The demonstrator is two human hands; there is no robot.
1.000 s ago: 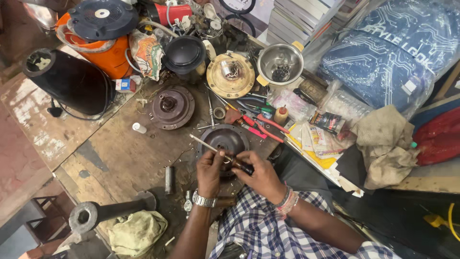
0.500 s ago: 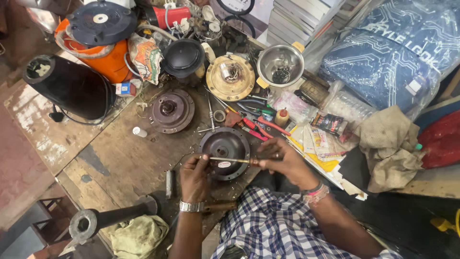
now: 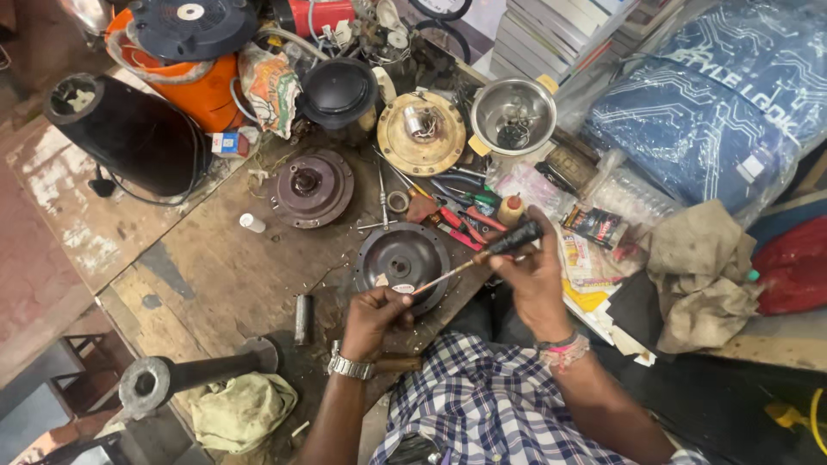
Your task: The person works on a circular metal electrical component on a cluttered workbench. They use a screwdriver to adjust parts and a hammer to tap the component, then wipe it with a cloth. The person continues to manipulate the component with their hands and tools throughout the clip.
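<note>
**A:** What are the hands doing at this moment?

**B:** Seen from above, the right hand is clenched round the black handle of a screwdriver, whose thin shaft slants down and left. Its tip meets the left hand, which is pinched shut at the near edge of a dark round motor cover lying flat on the wooden surface. Whatever small part those fingers pinch is too tiny to make out.

**B:** The cover sits in the middle of the surface, just beyond the person's checked shirt.

**A:** Which step does that look like?

**B:** I judge it as working a small fastener or clip at the cover's rim (seating or loosening, I cannot tell which). The next move would call for a steady tip held in line, the left fingers bracing close by.

**A:** What lies around it?

**B:** A second round housing to the far left, a brass-coloured disc further off, red-handled pliers just beyond the cover, and a steel bowl to the far right
</note>
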